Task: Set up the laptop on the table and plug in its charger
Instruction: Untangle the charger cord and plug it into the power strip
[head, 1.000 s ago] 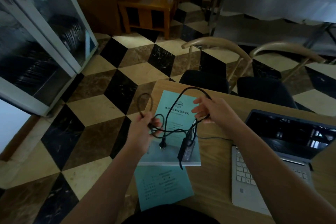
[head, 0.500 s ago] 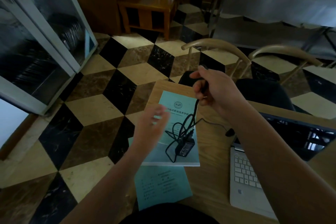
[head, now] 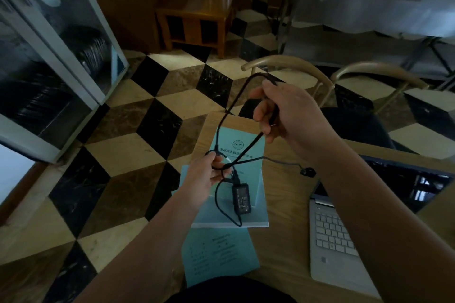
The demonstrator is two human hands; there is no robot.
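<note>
Laptop (head: 349,236) is standing open on table (head: 285,204); both hands, left (head: 204,174) & right (head: 285,110), are gripping tangled charger cable (head: 236,106), not plugged yet.

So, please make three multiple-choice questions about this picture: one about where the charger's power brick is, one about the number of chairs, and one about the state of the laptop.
1. Where does the power brick lie?
A. on the laptop's keyboard
B. on the light blue booklet
C. on the floor

2. How many chairs stand at the far side of the table?
A. one
B. two
C. four

3. In what state is the laptop?
A. lid open, screen dark
B. lid closed
C. lid open, screen bright

Answers:
1 B: the brick rests on the light blue booklet, while the left hand and the right hand hold the cable above it.
2 B: two curved wooden backs show, one chair beside another chair.
3 A: the keys are visible and the screen shows only dim reflections.
</note>
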